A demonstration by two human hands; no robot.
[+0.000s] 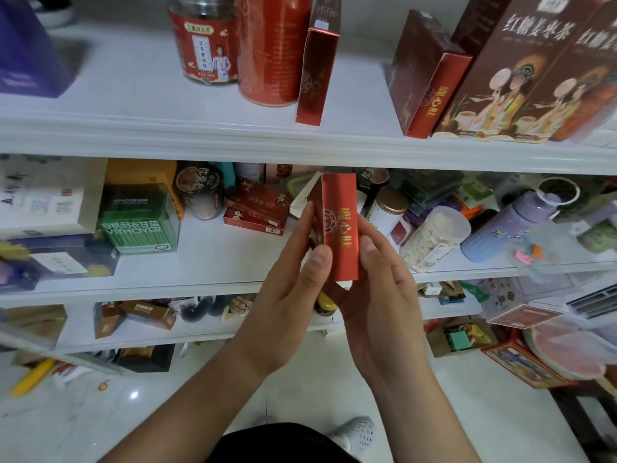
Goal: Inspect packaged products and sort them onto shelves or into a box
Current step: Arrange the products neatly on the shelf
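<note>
Red box (340, 228), gripped upright by left hand (293, 295) and right hand (384, 295), could spill if tipped, since its top flap (305, 195) looks open.

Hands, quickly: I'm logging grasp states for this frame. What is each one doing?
Left hand: holding the red box, thumb and fingers pinching its left edge.
Right hand: holding the same red box, thumb on its right side.

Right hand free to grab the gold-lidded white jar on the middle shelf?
Probably not yet: the right hand grips the red box with the left hand. The path to the gold-lidded white jar itself looks open.
</note>
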